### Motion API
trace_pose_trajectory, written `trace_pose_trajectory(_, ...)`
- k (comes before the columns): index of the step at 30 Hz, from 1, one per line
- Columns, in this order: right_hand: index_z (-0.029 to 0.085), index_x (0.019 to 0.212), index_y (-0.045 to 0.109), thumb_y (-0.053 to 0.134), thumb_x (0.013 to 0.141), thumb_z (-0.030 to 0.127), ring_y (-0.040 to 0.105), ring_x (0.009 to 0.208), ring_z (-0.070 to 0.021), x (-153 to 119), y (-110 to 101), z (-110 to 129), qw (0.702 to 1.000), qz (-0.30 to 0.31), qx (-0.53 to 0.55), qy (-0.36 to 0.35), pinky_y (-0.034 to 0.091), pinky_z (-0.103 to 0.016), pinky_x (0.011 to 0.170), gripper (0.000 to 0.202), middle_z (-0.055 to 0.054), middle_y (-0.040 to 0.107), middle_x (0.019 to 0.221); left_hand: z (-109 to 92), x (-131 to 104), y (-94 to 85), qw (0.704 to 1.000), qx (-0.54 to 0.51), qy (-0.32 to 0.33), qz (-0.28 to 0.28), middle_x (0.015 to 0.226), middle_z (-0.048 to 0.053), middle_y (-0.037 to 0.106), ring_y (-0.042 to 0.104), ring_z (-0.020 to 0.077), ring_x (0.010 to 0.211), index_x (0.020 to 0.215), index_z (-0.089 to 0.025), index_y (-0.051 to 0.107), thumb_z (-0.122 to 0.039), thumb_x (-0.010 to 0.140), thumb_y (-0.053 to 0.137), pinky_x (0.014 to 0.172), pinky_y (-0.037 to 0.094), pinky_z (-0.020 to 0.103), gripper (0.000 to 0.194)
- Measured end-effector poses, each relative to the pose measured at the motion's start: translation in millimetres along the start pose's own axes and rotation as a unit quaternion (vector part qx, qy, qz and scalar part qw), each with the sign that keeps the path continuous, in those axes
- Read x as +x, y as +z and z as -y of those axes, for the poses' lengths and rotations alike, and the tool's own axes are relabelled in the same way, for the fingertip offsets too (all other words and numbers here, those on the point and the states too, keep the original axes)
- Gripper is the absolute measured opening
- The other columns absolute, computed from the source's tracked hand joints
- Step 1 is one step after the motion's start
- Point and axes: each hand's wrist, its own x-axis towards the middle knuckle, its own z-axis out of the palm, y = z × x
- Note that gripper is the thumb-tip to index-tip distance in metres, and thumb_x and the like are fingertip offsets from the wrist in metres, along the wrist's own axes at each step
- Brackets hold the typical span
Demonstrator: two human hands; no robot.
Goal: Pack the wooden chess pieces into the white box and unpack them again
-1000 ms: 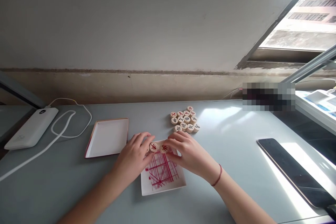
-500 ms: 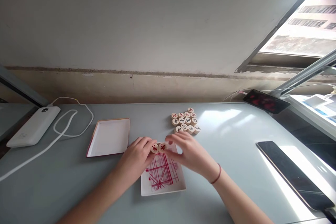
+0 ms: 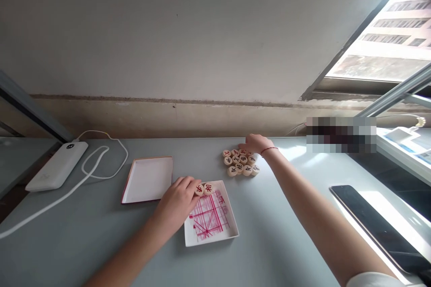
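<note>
A white box tray (image 3: 229, 228) with a red-lined sheet in it holds two round wooden pieces with red characters (image 3: 208, 188) along its far edge. My left hand (image 3: 182, 195) rests at the tray's far left corner, its fingers closed on the left piece (image 3: 199, 189). Beyond the tray, several round pieces (image 3: 236, 159) stand in rows on the table. My right hand (image 3: 256, 144), with a red cord at the wrist, reaches over the back right of these rows. Its fingertips are at the rearmost pieces, and what they hold is hidden.
An open white lid (image 3: 148, 179) lies left of the tray. A white power bank (image 3: 57, 166) with a looping white cable (image 3: 63, 204) is at the far left. At the right lies a black phone (image 3: 373, 228). A wall rises behind the table (image 3: 269, 251).
My right hand has left the tray and moved away and to the right, to the back of the grouped pieces. My left hand has stayed by the tray's two pieces. The view has shifted slightly.
</note>
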Motion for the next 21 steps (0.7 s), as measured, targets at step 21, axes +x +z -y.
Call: trace_pose_trajectory(21,0.022,0.106,0.048,0.051,0.090,0.040,0.058,0.065,-0.0135,-149,46,35,0.848,-0.016,0.423,-0.320,0.045,-0.025,0.057,0.024,0.001,0.064,0.072,-32,16,-18.8,0.988,-0.133,0.057,-0.050,0.117,0.004,0.058,0.062,0.0191,0.101,0.132,-0.029,0.041,-0.030,0.093,0.051,0.086,0.053,0.032,0.040)
